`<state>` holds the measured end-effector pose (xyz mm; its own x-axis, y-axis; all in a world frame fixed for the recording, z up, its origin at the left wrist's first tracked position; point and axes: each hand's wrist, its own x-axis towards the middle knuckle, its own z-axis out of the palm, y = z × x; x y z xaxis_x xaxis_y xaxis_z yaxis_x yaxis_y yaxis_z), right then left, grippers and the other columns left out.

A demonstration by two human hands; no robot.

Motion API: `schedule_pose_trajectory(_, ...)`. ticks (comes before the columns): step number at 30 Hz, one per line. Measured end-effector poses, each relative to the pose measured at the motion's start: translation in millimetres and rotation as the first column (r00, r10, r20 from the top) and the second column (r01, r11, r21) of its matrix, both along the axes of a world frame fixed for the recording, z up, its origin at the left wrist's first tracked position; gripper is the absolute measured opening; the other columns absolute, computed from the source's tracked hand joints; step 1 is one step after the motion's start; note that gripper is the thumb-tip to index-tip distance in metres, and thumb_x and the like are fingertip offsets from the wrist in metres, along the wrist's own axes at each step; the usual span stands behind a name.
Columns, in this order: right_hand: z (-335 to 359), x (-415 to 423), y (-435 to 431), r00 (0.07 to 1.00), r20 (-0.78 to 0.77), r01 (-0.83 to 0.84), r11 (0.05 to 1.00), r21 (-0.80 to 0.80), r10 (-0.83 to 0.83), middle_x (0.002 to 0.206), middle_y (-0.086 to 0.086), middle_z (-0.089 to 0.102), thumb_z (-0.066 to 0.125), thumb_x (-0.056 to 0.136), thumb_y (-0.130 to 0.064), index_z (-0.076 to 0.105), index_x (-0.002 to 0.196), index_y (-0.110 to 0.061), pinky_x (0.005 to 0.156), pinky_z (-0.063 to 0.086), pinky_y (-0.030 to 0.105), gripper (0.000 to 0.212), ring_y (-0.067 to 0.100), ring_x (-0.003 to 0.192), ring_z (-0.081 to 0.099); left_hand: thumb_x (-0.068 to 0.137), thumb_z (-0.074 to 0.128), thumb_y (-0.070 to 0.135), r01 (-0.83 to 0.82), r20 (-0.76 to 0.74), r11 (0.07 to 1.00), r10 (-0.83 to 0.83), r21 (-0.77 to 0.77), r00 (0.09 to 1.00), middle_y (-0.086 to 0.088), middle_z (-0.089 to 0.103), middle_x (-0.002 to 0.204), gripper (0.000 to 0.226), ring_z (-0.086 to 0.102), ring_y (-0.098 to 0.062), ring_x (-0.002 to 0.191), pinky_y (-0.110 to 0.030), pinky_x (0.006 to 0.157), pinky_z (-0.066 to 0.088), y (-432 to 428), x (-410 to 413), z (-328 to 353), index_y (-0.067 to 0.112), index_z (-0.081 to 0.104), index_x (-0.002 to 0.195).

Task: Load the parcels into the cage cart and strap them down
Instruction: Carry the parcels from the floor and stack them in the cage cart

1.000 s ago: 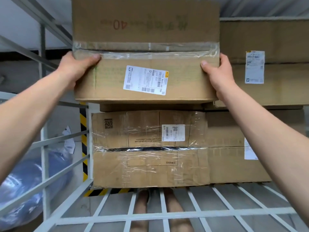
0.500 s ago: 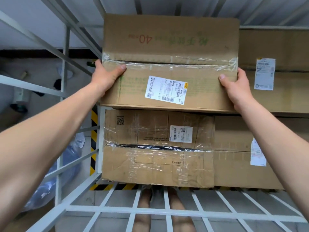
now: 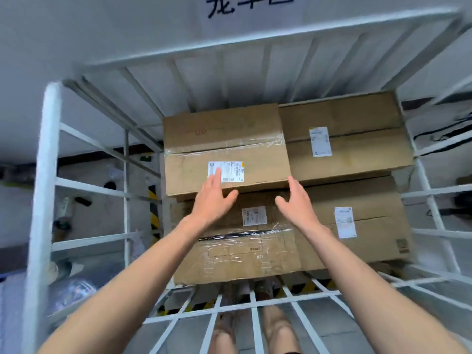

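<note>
Cage cart (image 3: pixel 42 175): white tubular frame, open toward the viewer, with a barred floor (image 3: pixel 255 305) at 6 o'clock.

Load: four cardboard parcels stand against the rear bars in two stacks of two.
- The upper left parcel (image 3: pixel 222 134), at 12 o'clock from the hands, rests on the lower left parcel (image 3: pixel 229 259). It is taped along its seam and carries a white shipping label (image 3: pixel 231 171) on the near face.
- The upper right parcel (image 3: pixel 362 154), at 1 o'clock, sits on the lower right parcel (image 3: pixel 378 226), at 3 o'clock. Each pair stands side by side and appears to touch.

Left hand (image 3: pixel 213 200): raised before the near face of the upper left parcel. Its fingers (image 3: pixel 217 175) are straight and close together, thumb out to the side, with the tips over the label's left edge. Contact cannot be confirmed.

Right hand (image 3: pixel 297 205): held at the parcel's lower right corner. Its fingers (image 3: pixel 293 182) are straight and together, thumb apart, gripping nothing.

Surroundings: a wall sign (image 3: pixel 250 6) with dark characters hangs at 12 o'clock. A yellow-and-black striped post (image 3: pixel 152 200) stands at 9 o'clock behind the bars. A plastic-wrapped bundle (image 3: pixel 69 292) lies outside the cart at 8 o'clock.
</note>
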<state>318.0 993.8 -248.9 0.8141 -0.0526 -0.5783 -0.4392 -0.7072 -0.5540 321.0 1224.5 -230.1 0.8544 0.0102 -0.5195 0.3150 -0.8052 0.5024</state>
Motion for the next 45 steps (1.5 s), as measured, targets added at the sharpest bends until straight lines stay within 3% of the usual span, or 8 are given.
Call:
schedule_pose_trajectory(4,69,-58,-24,1.000,0.008,0.011,0.999,-0.041,-0.011,0.165,0.008,0.019,0.055,0.094,-0.028,0.020,0.158,-0.018,0.122,0.018,0.045,0.074,0.024,0.152,0.013,0.097,0.055,0.042,0.217,0.011,0.976,-0.217,0.001,0.976,-0.011,0.029,0.163,0.077,0.029,-0.025,0.150,-0.039,0.121,0.026,-53,-48,68,0.011,0.020,0.159)
schedule_pose_trajectory(9,146,-121,-80,0.985,0.076,0.163,0.977,-0.134,-0.154,0.165,0.007,0.018,0.053,0.093,-0.036,0.021,0.157,-0.023,0.120,0.021,0.044,0.073,0.025,0.152,0.014,0.100,0.053,0.034,0.410,0.082,0.906,-0.403,-0.104,0.911,-0.005,0.041,0.158,0.063,0.041,-0.018,0.143,-0.024,0.114,0.027,-109,-84,137,0.016,0.032,0.157)
schedule_pose_trajectory(13,198,-175,-140,0.938,0.168,0.331,0.928,-0.172,-0.304,0.166,0.004,0.017,0.052,0.094,-0.038,0.021,0.157,-0.025,0.119,0.022,0.041,0.071,0.024,0.151,0.017,0.100,0.054,0.031,0.571,0.188,0.815,-0.548,-0.096,0.815,-0.006,0.045,0.156,0.060,0.043,-0.019,0.142,-0.027,0.114,0.030,-181,-91,192,0.014,0.036,0.155)
schedule_pose_trajectory(19,244,-261,-236,0.901,0.184,0.430,0.870,-0.243,-0.394,0.167,0.006,0.006,0.052,0.097,-0.039,0.014,0.159,-0.025,0.121,0.018,0.044,0.074,0.027,0.153,0.008,0.099,0.054,0.032,0.763,0.289,0.638,-0.715,-0.102,0.637,-0.004,0.045,0.156,0.060,0.044,-0.019,0.141,-0.029,0.116,0.033,-318,-121,264,0.017,0.037,0.155)
schedule_pose_trajectory(22,260,-307,-293,0.837,0.225,0.542,0.812,-0.217,-0.498,0.167,0.003,0.005,0.052,0.098,-0.038,0.015,0.158,-0.027,0.120,0.022,0.045,0.071,0.025,0.153,0.011,0.098,0.056,0.033,0.834,0.304,0.544,-0.783,-0.089,0.543,-0.003,0.044,0.157,0.062,0.044,-0.018,0.141,-0.036,0.118,0.035,-393,-152,289,0.020,0.035,0.155)
schedule_pose_trajectory(27,280,-383,-408,0.698,0.347,0.702,0.694,-0.159,-0.626,0.167,-0.001,0.010,0.049,0.098,-0.042,0.015,0.158,-0.030,0.119,0.024,0.038,0.071,0.020,0.152,0.016,0.100,0.055,0.039,0.895,0.292,0.443,-0.850,-0.053,0.438,-0.003,0.036,0.161,0.067,0.038,-0.018,0.145,-0.030,0.117,0.030,-514,-198,306,0.022,0.028,0.158)
schedule_pose_trajectory(36,294,-477,-601,0.600,0.389,0.793,0.585,-0.173,-0.699,0.166,0.003,0.014,0.051,0.097,-0.040,0.020,0.158,-0.026,0.120,0.023,0.035,0.070,0.019,0.152,0.017,0.099,0.058,0.035,0.893,0.259,0.443,-0.856,-0.079,0.447,-0.008,0.038,0.159,0.069,0.043,-0.023,0.142,-0.035,0.116,0.036,-701,-251,310,0.022,0.026,0.158)
schedule_pose_trajectory(45,270,-415,-763,0.593,0.372,0.790,0.605,-0.097,-0.714,0.167,0.002,0.013,0.048,0.098,-0.034,0.018,0.158,-0.026,0.119,0.023,0.034,0.068,0.018,0.152,0.016,0.100,0.056,0.035,0.881,0.305,0.455,-0.827,-0.130,0.472,-0.004,0.034,0.162,0.067,0.033,-0.018,0.148,-0.028,0.117,0.027,-892,-209,275,0.018,0.028,0.158)
